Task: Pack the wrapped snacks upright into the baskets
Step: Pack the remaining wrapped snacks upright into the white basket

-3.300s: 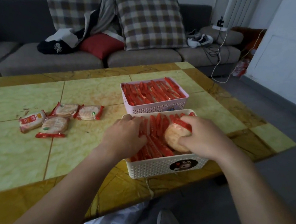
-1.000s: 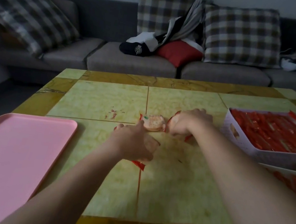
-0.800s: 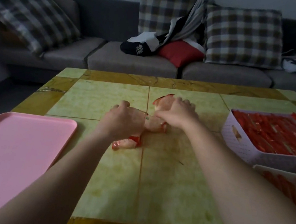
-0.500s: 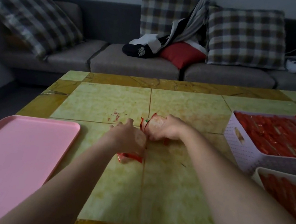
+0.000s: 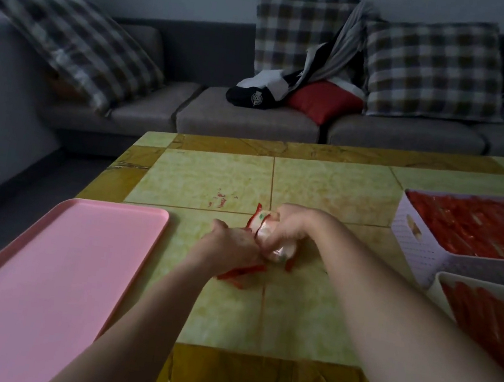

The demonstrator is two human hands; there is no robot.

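Note:
Both hands meet at the middle of the yellow-green tiled table (image 5: pixel 306 323). My right hand (image 5: pixel 292 226) grips a bunch of wrapped snacks (image 5: pixel 266 230), round pale biscuits in clear wrappers with red ends, held on edge. My left hand (image 5: pixel 230 248) presses on more snacks (image 5: pixel 240 274), whose red wrapper ends stick out under it on the table. At the right stand two white perforated baskets, the far basket (image 5: pixel 417 248) and the near basket (image 5: pixel 442 284), both packed with upright red-edged snacks.
A pink tray (image 5: pixel 45 274) lies at the table's left front. Behind the table runs a grey sofa (image 5: pixel 248 118) with checked cushions, a red cushion and loose clothes. The floor drops away left of the table.
My view swung left from the baskets to the loose snacks. Both hands gathered them from the table; the right hand now holds a bunch on edge and the left has closed in beside it.

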